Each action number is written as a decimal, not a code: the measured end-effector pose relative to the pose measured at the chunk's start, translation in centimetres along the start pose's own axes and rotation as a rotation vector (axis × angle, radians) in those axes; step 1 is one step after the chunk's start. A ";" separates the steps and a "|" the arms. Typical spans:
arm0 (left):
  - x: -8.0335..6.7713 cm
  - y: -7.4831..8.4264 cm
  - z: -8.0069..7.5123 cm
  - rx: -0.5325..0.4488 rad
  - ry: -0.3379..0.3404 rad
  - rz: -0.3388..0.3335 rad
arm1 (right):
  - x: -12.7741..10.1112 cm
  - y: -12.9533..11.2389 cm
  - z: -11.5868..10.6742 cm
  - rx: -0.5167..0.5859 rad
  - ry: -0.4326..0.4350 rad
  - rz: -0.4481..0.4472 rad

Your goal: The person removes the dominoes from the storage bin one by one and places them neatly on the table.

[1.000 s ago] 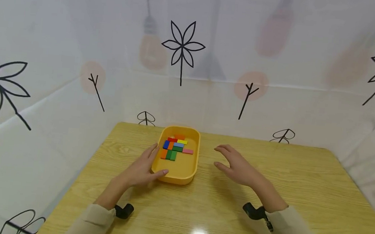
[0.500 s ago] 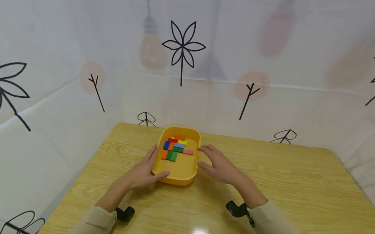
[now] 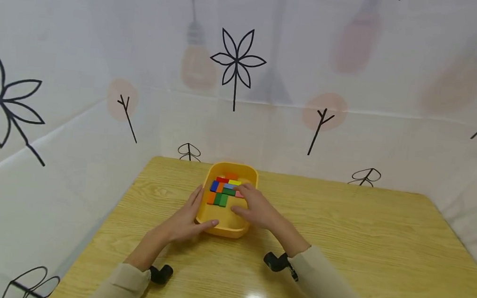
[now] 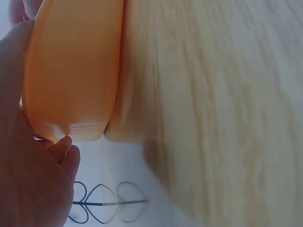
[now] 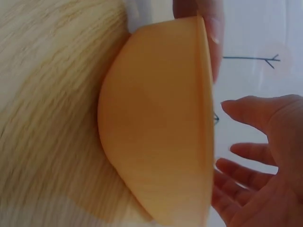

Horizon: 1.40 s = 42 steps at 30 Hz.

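A yellow tray (image 3: 225, 219) with rounded corners stands on the table, holding several small coloured blocks (image 3: 224, 190) in its far and left part. My left hand (image 3: 183, 217) grips the tray's near left corner, thumb over the rim and fingers along the outer left side. In the left wrist view, the fingertips (image 4: 68, 153) bend against the tray's outside. My right hand (image 3: 256, 209) hovers over the tray's right side, thumb and fingers spread with nothing between them. It partly covers a pink block (image 3: 239, 194). The right wrist view shows this hand (image 5: 262, 165) above the rim.
The wooden table (image 3: 340, 248) spreads out to the right and in front of the tray. A white cloth (image 3: 286, 139) printed with plants and lamps rises behind the table and on both sides. Black wrist cameras (image 3: 277, 262) hang under both wrists.
My right hand has moved left, from beside the tray to over it, now in front of some blocks. The left hand keeps its hold on the tray. The head view shifts slightly.
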<state>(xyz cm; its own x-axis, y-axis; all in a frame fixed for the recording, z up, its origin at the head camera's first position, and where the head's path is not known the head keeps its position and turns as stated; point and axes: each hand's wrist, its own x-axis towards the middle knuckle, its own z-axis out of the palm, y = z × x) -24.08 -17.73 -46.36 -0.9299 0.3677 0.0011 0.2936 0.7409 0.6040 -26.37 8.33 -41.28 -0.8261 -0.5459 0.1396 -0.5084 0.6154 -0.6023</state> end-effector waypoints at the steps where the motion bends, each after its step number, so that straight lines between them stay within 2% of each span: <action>1: 0.0 0.0 0.0 -0.002 0.001 0.000 | 0.3 -0.1 0.4 0.009 -0.001 0.012; 10: 0.0 -0.1 0.1 -0.005 0.001 0.000 | 2.8 -0.8 2.9 -0.016 -0.008 0.090; 18: -0.1 0.1 0.0 -0.003 0.005 0.003 | 4.2 -0.7 4.1 -0.037 0.014 0.144; 29: 0.1 0.0 0.0 0.023 0.004 -0.003 | 5.9 -0.1 5.3 -0.022 0.020 0.273; 37: 0.3 0.0 0.0 0.042 -0.007 0.008 | 6.4 0.5 5.9 0.011 0.049 0.301; 42: 0.2 0.0 0.0 0.036 -0.007 0.010 | 6.5 0.7 6.2 0.006 0.049 0.289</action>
<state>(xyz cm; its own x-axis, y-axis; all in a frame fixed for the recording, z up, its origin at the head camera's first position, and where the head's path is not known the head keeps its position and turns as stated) -24.25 -17.69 -46.40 -0.9254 0.3789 0.0009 0.3106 0.7571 0.5747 -30.61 1.66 -45.67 -0.9475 -0.3198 -0.0007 -0.2486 0.7381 -0.6272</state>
